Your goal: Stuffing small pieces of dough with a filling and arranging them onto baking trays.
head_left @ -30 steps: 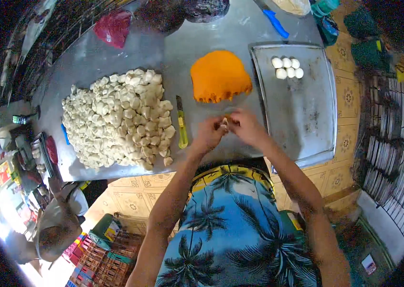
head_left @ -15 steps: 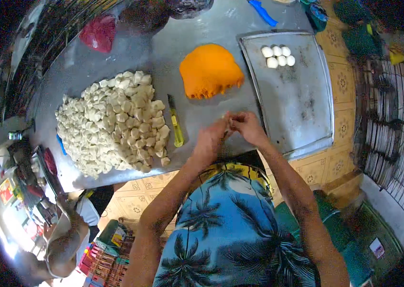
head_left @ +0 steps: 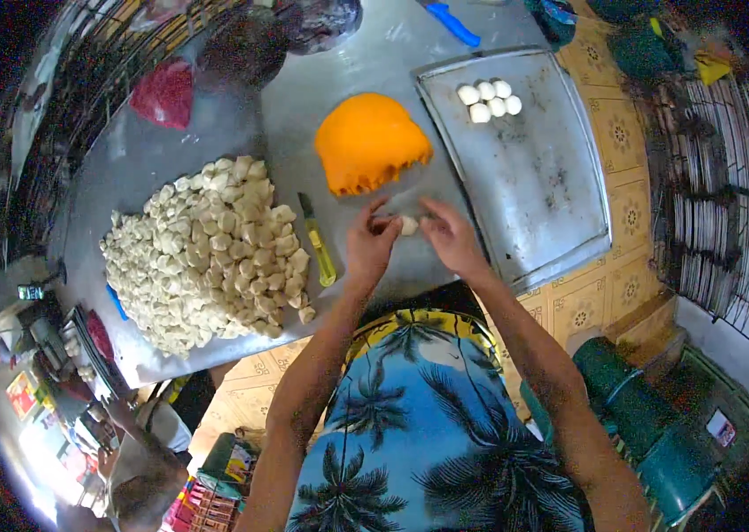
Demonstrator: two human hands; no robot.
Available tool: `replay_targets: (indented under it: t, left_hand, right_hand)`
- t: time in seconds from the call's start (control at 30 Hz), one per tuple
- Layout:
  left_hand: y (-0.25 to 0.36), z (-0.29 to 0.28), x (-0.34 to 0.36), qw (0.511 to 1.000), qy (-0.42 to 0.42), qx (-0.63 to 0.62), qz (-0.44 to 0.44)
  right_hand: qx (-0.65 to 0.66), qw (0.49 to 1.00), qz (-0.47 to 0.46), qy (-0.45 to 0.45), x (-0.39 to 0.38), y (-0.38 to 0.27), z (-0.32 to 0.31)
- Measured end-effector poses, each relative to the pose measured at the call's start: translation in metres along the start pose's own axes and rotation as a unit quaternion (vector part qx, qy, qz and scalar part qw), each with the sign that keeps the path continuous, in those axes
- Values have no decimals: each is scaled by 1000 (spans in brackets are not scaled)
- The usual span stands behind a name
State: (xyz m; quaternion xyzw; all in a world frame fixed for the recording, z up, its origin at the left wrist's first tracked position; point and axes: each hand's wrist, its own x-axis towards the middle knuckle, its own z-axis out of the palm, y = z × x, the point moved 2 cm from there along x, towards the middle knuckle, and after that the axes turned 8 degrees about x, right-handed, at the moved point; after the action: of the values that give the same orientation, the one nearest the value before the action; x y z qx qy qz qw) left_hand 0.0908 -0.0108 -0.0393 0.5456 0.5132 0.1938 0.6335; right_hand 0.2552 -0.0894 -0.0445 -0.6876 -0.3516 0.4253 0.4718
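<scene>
A small pale dough piece (head_left: 408, 226) sits between my two hands, close above or on the metal table; which of the two I cannot tell. My left hand (head_left: 371, 243) is open, its thumb tip against or right beside the piece. On the other side, my right hand (head_left: 452, 238) is also open, fingers spread, thumb near the piece. Just beyond them lies a big orange mound (head_left: 370, 137) with a ragged near edge. A large heap of pale dough pieces (head_left: 210, 253) spreads to the left, and a yellow-handled utility knife (head_left: 319, 244) lies between heap and hands.
A metal tray (head_left: 538, 199) on the right bears several white balls (head_left: 489, 99) near its far end. Behind are a blue-handled tool (head_left: 452, 24), a red bag (head_left: 163, 93) and dark bundles (head_left: 246, 49). Another person (head_left: 148, 452) is at lower left. Green containers (head_left: 658, 426) stand lower right.
My hands were close together, fingertips meeting; now they have parted and the dough piece shows between them. The whole view has shifted somewhat.
</scene>
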Motion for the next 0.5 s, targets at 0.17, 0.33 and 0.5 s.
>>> replay_targets:
  t: [0.17,0.33,0.5]
  left_hand:
    - [-1,30,6,952,-68,-271,-125]
    - [30,41,19,994,-12,-97,-47]
    - [3,20,3,999,-35,14,-34]
  right_hand:
    - [128,991,28,-7,1,-28,-8]
    - [-101,992,-65,41,99,-77,-114]
    - [-289,947,-115,84,225,-82,-198]
